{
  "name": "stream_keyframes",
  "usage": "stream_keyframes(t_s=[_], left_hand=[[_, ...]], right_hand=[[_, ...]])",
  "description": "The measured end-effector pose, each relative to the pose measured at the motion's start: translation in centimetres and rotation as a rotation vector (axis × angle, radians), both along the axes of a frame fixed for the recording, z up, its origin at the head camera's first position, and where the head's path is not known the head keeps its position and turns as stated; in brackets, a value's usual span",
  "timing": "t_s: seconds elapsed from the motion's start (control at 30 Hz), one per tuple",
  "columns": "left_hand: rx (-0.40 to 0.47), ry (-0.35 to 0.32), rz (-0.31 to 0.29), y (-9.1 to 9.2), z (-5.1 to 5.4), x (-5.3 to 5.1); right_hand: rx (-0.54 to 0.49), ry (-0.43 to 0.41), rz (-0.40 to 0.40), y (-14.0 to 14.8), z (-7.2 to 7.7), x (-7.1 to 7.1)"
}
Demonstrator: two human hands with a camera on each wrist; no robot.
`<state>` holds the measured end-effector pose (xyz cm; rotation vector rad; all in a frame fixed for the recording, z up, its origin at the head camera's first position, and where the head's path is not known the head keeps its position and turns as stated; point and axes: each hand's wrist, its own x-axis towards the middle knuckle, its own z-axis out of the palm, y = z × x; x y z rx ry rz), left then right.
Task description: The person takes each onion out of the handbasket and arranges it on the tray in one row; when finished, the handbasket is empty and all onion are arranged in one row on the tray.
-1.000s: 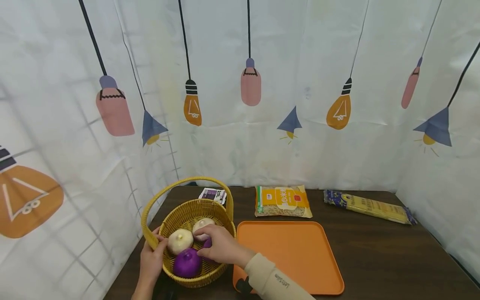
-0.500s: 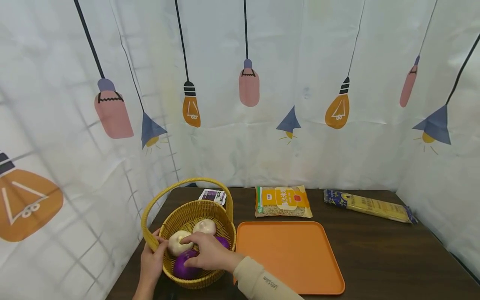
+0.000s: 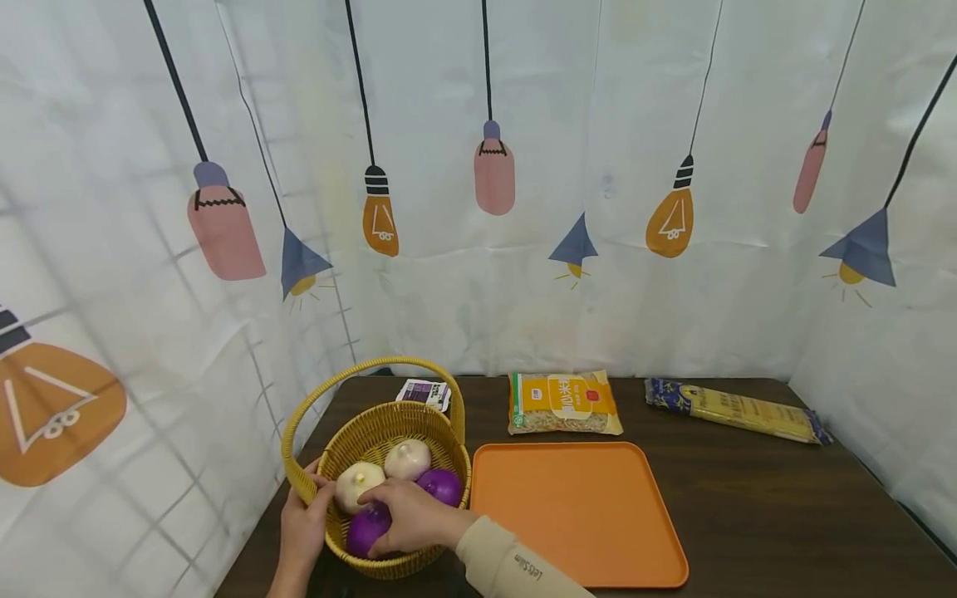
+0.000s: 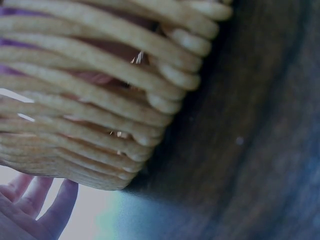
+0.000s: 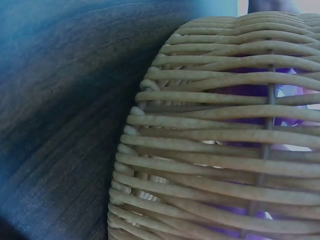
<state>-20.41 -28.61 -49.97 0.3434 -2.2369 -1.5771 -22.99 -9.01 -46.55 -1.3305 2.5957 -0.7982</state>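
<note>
A yellow wicker basket (image 3: 344, 440) with a tall arched handle stands at the left of the table in the head view. Inside lie two white onions (image 3: 360, 485) and two purple onions, one at the right (image 3: 441, 486) and one at the front (image 3: 366, 530). My left hand (image 3: 301, 527) grips the basket's left rim at the foot of the handle. Reaching in over the near right rim, my right hand (image 3: 409, 517) has thumb and fingers around the front purple onion. Both wrist views show mostly the basket's woven wall (image 4: 95, 95), with purple showing through the gaps (image 5: 245, 82).
An orange tray (image 3: 576, 515) lies right of the basket. Behind it is a yellow grain packet (image 3: 564, 403), with a long yellow-and-blue packet (image 3: 736, 411) farther right. A small purple-and-white packet (image 3: 424, 392) sits behind the basket. A printed curtain (image 3: 463, 307) encloses the table.
My right hand has moved from the right-hand purple onion leftward and down onto the front one, closing its fingers around it. The right-hand onion now shows fully. My left hand has stayed at the rim.
</note>
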Motion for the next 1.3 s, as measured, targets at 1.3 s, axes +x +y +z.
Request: stream_keyframes(t_s=[1.3], left_hand=[[-0.048, -0.001, 0.025, 0.0, 0.0, 0.0]], right_hand=[[-0.298, -0.150, -0.168, 4.5, 0.4, 2.2]])
